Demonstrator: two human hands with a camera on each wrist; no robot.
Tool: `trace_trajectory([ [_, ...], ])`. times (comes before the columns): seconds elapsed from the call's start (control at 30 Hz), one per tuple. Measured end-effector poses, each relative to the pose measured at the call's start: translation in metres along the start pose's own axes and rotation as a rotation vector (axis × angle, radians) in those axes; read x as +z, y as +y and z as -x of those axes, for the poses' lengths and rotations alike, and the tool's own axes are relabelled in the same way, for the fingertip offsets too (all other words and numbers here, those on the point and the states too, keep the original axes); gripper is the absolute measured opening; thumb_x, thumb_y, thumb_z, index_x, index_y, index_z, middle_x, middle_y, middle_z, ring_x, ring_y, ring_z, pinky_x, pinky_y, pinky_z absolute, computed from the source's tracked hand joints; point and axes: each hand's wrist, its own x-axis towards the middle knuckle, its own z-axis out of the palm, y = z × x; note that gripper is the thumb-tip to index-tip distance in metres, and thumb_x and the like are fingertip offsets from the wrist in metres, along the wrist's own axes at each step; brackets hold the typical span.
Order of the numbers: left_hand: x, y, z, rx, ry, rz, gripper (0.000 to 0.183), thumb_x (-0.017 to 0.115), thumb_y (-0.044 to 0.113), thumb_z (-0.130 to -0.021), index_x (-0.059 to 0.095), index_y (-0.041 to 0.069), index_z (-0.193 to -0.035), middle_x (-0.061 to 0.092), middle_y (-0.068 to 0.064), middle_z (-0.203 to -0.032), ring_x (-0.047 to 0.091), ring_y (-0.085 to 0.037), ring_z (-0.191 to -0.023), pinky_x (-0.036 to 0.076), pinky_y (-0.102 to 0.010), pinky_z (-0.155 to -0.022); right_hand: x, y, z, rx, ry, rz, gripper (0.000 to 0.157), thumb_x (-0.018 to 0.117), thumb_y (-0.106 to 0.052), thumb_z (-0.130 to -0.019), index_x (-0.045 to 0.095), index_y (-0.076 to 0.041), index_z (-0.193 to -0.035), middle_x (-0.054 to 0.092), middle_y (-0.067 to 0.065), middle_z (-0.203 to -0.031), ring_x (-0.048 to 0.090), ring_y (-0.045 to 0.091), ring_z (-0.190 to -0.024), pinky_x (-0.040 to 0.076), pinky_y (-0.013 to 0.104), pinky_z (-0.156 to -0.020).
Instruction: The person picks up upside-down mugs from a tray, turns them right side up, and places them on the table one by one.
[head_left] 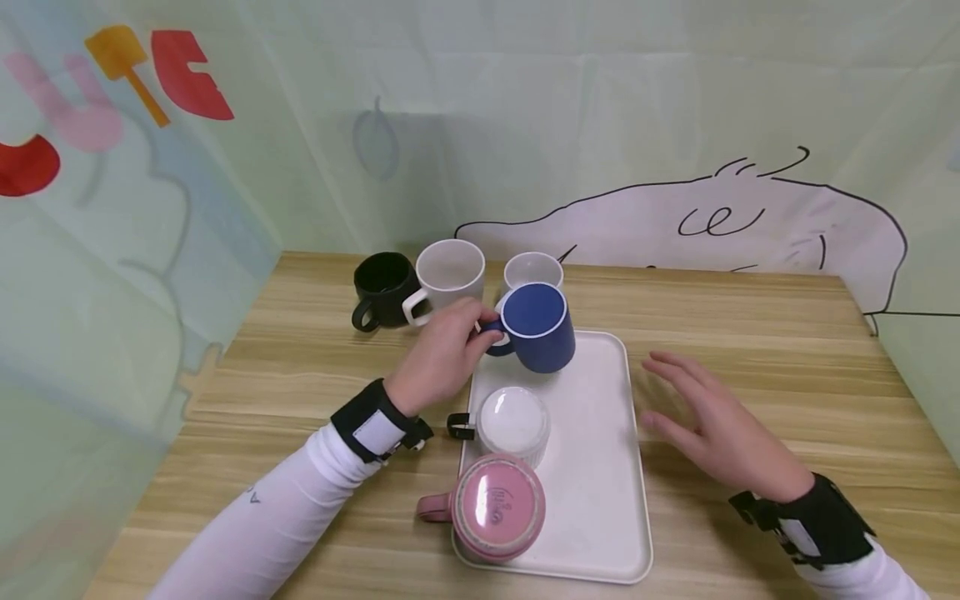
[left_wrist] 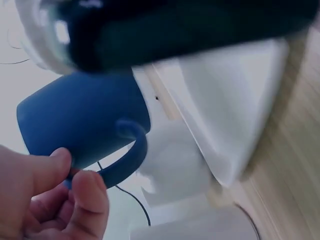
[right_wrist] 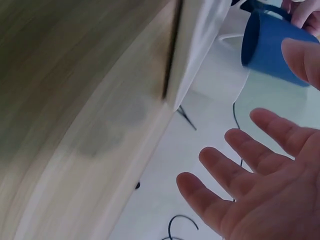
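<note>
My left hand (head_left: 442, 354) pinches the handle of a blue mug (head_left: 542, 346) between thumb and fingers. The mug hangs upside down over the far end of a white tray (head_left: 596, 467), its base facing up. The left wrist view shows thumb and finger on the handle's curve beside the blue mug (left_wrist: 90, 115). On the tray's left side stand two more upturned mugs: a white one (head_left: 513, 423) with a black handle and, nearer, a pink one (head_left: 498, 507). My right hand (head_left: 705, 421) hovers right of the tray with fingers spread, holding nothing.
Behind the tray, along the back of the wooden table (head_left: 757, 333), stand a black mug (head_left: 385, 287), a larger white mug (head_left: 452, 271) and a smaller white cup (head_left: 533, 268), all upright. A printed cloth wall (head_left: 600, 108) rises just behind them.
</note>
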Motion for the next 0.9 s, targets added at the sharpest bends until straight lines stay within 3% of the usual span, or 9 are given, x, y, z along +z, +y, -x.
trace_trajectory([
  [0.47,0.003,0.020,-0.018,-0.003,0.113,0.334,0.014,0.067,0.012,-0.095,0.064,0.004,-0.106,0.062,-0.002,-0.083,0.057,-0.013,-0.066,0.051,-0.026,-0.057,0.002,-0.020,-0.038,0.083,0.035,-0.297,0.058,0.065,-0.037,-0.097,0.050,-0.006,-0.143,0.054,0.009,-0.141,0.052,0.029,-0.127,0.046,0.051,-0.099],
  [0.67,0.008,0.027,-0.025,-0.011,0.114,0.583,0.012,0.064,0.005,-0.096,0.062,-0.002,-0.105,0.062,-0.012,-0.083,0.058,-0.020,-0.062,0.053,-0.031,-0.057,0.005,-0.033,-0.060,0.148,-0.015,-0.618,0.051,0.063,-0.032,-0.098,0.050,-0.010,-0.143,0.060,0.004,-0.132,0.060,0.021,-0.119,0.050,0.035,-0.096],
  [0.9,0.015,0.033,-0.028,-0.001,0.051,0.747,0.010,0.060,0.001,-0.098,0.057,-0.006,-0.104,0.060,-0.016,-0.088,0.058,-0.025,-0.062,0.054,-0.033,-0.061,0.009,-0.049,-0.077,0.160,-0.032,-0.985,0.049,0.060,-0.022,-0.101,0.044,-0.008,-0.145,0.058,0.013,-0.133,0.064,0.031,-0.112,0.052,0.041,-0.093],
])
